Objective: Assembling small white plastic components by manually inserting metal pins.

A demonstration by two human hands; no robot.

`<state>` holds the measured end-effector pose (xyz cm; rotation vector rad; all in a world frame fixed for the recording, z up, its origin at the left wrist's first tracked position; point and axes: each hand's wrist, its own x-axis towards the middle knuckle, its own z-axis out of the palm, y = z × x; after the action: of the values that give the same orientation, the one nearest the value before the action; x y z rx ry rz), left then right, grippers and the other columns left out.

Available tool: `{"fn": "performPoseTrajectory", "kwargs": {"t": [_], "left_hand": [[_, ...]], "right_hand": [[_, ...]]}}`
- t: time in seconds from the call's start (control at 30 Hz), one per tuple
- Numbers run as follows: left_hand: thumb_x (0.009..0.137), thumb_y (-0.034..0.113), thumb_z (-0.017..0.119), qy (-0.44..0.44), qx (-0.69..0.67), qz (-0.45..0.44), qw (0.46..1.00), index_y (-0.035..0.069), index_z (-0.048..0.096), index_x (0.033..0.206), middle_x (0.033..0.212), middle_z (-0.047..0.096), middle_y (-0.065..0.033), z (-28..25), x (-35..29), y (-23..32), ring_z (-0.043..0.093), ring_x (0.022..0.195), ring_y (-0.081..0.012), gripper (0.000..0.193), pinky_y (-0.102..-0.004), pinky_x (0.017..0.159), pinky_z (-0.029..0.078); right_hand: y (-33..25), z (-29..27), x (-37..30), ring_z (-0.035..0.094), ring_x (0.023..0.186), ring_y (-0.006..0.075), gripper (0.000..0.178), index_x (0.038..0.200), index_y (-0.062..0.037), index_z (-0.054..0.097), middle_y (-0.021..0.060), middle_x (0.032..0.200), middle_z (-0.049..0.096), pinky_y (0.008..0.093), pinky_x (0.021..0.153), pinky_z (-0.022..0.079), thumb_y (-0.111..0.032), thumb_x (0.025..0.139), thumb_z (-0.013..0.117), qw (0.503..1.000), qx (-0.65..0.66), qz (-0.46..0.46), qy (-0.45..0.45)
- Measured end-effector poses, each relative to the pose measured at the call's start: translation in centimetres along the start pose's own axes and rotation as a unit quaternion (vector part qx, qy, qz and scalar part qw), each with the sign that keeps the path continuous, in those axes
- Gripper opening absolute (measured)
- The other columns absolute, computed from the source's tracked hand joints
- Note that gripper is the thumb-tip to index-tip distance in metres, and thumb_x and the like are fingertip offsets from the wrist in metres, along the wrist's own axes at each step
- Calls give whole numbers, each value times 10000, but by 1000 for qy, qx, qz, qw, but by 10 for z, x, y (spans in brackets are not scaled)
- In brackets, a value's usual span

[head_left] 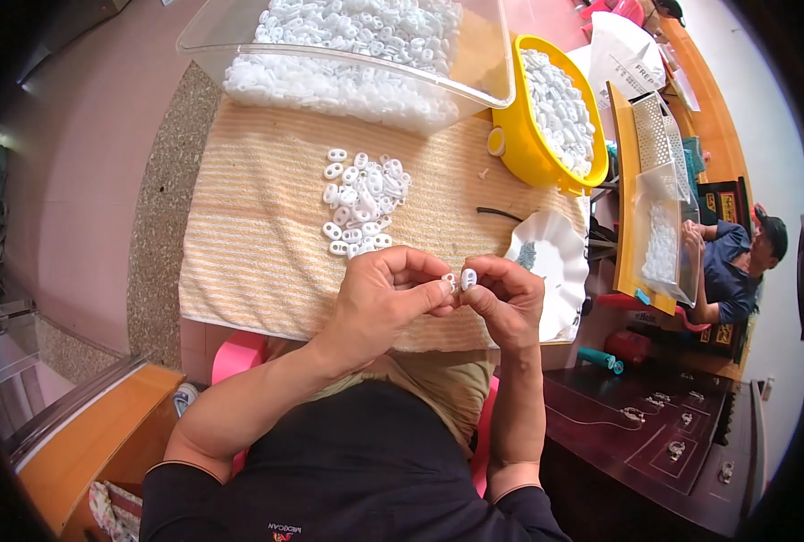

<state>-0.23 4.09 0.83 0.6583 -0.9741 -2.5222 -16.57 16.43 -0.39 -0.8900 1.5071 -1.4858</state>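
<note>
While close together, left hand (373, 298) tight on pale piece (451, 281); right hand (510, 300), on white oval (469, 278).

Left hand (379, 294), right hand (512, 298) — twin fingertip pinches

Cloth-covered table (248, 208), heap of white two-holed pieces (366, 200), clear bin (483, 86), yellow tub (521, 137), white scalloped dish (560, 275), thin dark strip (499, 213)

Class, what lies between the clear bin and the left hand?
In the head view, a loose pile of white oval pieces lies between the clear bin and the left hand.
</note>
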Motion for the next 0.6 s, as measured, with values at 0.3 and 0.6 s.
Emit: {"fn": "performPoseTrajectory", "kwargs": {"t": [0.3,0.6], "left_hand": [[867,40,652,-2,14,-2,1000,-63,608,997,900,667,-101,0,0,0,654,784,-121,171,-236,722,551],[875,58,644,-4,36,2,999,-60,613,1018,929,675,-114,-1,-1,0,652,799,-127,188,-249,745,545]], "right_hand": [[3,0,0,672,804,208,267,1087,88,584,146,925,664,317,731,567,33,837,660,1000,7,-3,6],[3,-1,-1,670,806,204,263,1078,86,591,141,926,660,317,731,565,34,830,663,1000,-12,-2,8]]}}
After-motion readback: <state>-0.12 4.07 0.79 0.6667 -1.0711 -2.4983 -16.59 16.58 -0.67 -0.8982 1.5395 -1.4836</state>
